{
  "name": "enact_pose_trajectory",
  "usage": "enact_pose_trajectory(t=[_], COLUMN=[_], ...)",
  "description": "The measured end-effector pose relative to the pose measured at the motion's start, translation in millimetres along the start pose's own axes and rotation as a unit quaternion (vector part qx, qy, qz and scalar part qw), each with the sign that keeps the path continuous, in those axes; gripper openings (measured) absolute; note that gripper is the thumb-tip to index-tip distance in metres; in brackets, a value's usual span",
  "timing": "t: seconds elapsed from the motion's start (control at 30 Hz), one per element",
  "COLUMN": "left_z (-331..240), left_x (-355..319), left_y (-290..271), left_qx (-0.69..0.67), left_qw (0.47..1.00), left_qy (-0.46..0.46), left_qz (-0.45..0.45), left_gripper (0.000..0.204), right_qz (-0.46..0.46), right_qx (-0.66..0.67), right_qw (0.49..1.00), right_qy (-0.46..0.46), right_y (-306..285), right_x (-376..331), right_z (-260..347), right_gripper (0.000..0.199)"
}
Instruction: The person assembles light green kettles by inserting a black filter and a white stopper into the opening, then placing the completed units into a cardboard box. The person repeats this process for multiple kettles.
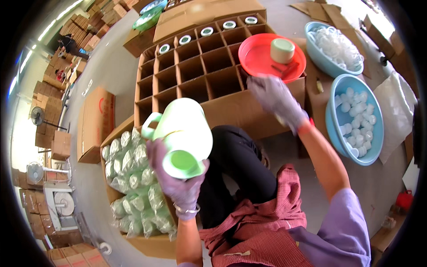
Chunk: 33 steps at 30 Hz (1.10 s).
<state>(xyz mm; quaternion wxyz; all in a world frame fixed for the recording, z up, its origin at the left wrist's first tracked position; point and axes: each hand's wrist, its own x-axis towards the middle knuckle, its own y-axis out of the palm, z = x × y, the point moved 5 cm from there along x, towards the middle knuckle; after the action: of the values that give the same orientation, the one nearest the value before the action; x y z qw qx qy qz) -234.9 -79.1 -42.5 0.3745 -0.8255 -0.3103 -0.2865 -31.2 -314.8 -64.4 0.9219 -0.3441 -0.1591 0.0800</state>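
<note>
Left hand (178, 178) wraps the green jug (184, 133), tilted mouth-up over my lap for capping (judged). Right hand (278, 100), fingers loosely curled, empty as far as visible, reaches the red tray (258, 58) beside the divided carton (195, 71).

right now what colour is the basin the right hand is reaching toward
Red: the round basin near the right hand, seen in the head view.

Pale green jug (180, 129); red tray (262, 58); light blue basins (333, 122); brown divided carton (195, 71); red checked apron (262, 227).
</note>
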Motion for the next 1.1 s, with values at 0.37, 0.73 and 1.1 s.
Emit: enact_pose_trajectory(t=[0.37,0.73,1.1], left_z=[30.7,42.8,78.0], left_x=[-101.5,-71.4,-103.1], left_y=[-7.1,-14.4,-46.1], left_qx=[-0.478,-0.367,-0.565], left_qw=[0.817,0.845,0.761], left_qy=[-0.316,-0.325,-0.314], left_qz=[0.066,0.214,0.063], left_gripper=[0.097,0.051,0.043], right_qz=[0.008,0.156,0.213], right_qx=[0.391,0.259,0.146], right_qw=[0.913,0.861,0.935], right_qy=[-0.113,-0.409,-0.242], right_y=[2.8,31.5,15.7], right_x=[-46.8,-143.5,-106.4], right_z=[78.9,100.0,38.4], right_gripper=[0.043,0.022,0.044])
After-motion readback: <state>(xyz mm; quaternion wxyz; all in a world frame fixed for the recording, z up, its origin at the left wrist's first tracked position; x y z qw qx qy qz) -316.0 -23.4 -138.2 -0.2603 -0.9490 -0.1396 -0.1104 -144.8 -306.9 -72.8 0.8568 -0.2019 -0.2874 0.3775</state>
